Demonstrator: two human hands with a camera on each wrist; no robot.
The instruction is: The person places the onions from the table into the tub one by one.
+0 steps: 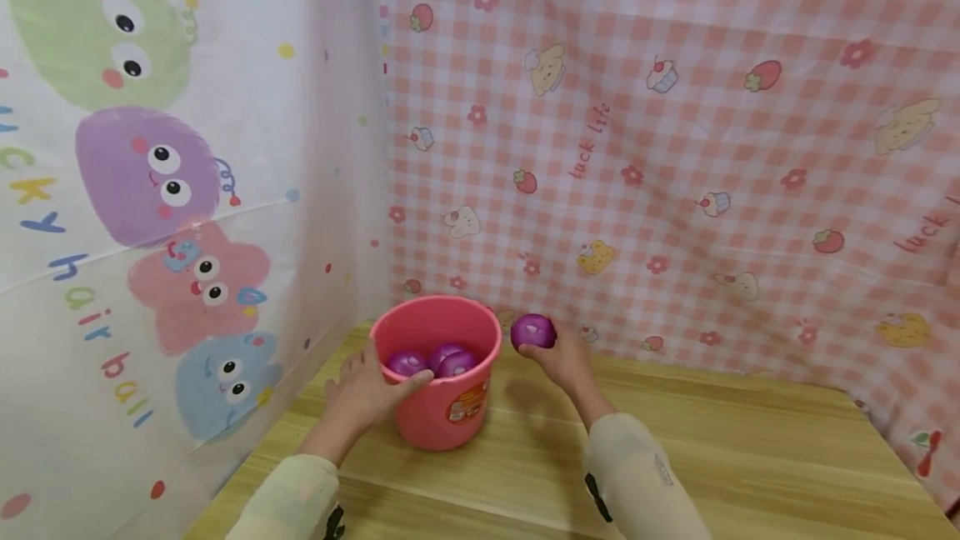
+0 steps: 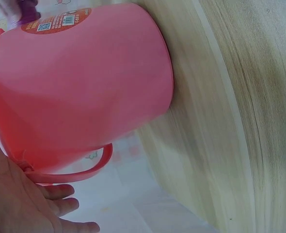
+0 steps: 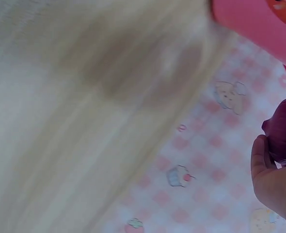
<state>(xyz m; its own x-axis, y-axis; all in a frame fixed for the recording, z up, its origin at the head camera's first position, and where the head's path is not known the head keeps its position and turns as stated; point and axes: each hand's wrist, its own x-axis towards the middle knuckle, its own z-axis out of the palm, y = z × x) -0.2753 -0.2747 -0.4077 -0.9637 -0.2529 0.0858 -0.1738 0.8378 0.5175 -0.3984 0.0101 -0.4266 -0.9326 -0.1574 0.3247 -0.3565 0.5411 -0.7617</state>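
Note:
A pink plastic bucket (image 1: 442,419) stands upright on the wooden table, with several purple onions (image 1: 453,361) inside. My left hand (image 1: 362,394) rests on its near left rim. The thumb lies along the front rim, and in the left wrist view the outer fingers (image 2: 60,206) extend straight beside the bucket's handle (image 2: 80,175). Just right of the bucket, my right hand (image 1: 564,363) holds another purple onion (image 1: 534,330) above the table, at about rim height. Fingers and thumb grip it from the right and below. The same onion (image 3: 284,128) shows its pointed end in the right wrist view.
The wooden table (image 1: 712,457) extends to the right. A pink checked cloth (image 1: 660,232) hangs along its back edge, and a white cloth with cartoon figures (image 1: 315,190) hangs at the left, close to the bucket. An orange label (image 1: 467,405) is on the bucket's front.

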